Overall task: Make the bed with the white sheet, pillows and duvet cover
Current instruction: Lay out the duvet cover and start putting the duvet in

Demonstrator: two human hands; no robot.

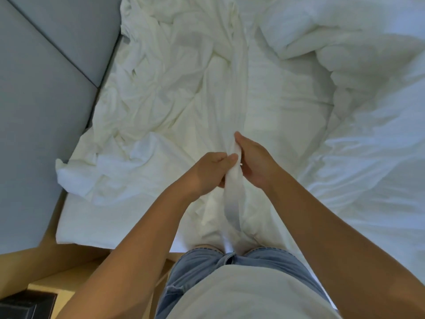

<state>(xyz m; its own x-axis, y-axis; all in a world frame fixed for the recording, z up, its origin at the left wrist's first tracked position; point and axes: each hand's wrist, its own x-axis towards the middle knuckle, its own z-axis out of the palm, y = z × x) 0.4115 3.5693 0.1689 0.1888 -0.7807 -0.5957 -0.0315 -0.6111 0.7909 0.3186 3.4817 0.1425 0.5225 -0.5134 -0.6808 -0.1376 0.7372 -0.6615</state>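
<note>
A crumpled white sheet (161,93) lies over the left and middle of the bed. A bunched fold of it rises toward me in the middle. My left hand (211,171) grips that fold from the left, thumb and fingers curled round the cloth. My right hand (255,160) holds the same fold from the right, just above the left hand. A puffy white duvet (345,65) is heaped on the right side of the bed. No pillow is in view.
A grey padded headboard (46,77) runs along the left. The bed's near left corner (76,229) shows bare mattress cover. Wooden floor (57,268) and a dark piece of furniture (27,305) lie at the lower left. I stand against the bed's edge.
</note>
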